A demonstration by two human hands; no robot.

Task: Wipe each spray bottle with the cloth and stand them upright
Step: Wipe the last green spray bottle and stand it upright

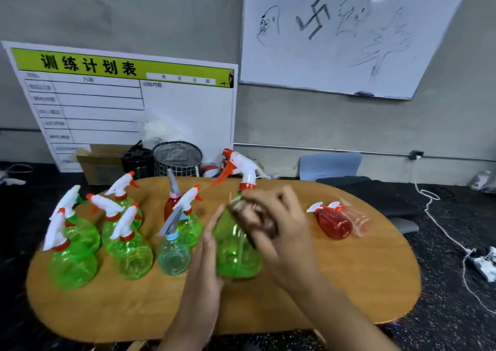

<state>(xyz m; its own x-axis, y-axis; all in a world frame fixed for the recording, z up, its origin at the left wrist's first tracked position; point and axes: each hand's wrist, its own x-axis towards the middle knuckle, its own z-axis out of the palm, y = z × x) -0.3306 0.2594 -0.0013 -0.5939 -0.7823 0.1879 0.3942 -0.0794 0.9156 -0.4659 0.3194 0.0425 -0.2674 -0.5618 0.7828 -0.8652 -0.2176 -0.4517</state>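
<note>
Nearest the camera, the left hand (208, 246) lies with straight fingers flat against the side of the green spray bottle (236, 254), steadying it upright near the middle of the worktop (349, 283). Against the bottle's shoulder the right hand (279, 224) presses a brown cloth (253, 217), fingers curled round the wad; the blur there hides the exact grip.

As a judgement, the main risk is tipping: the bottle looks empty and light, its white and orange trigger head (239, 165) rides high, and a hard sideways stroke with only a flat palm bracing it could push it over into the small pale blue bottle (173, 254) standing just beside it. The swinging cloth could also catch the trigger.

That green bottle is clear plastic with a bulbous base and a red collar at the neck.

Further left stands a cluster of green bottles (80, 243), all upright, with a red bottle behind them. To the right, well apart, a red bottle (334, 223) and a clear pinkish one (359, 220) lie on their sides, apparently not yet wiped.
</note>
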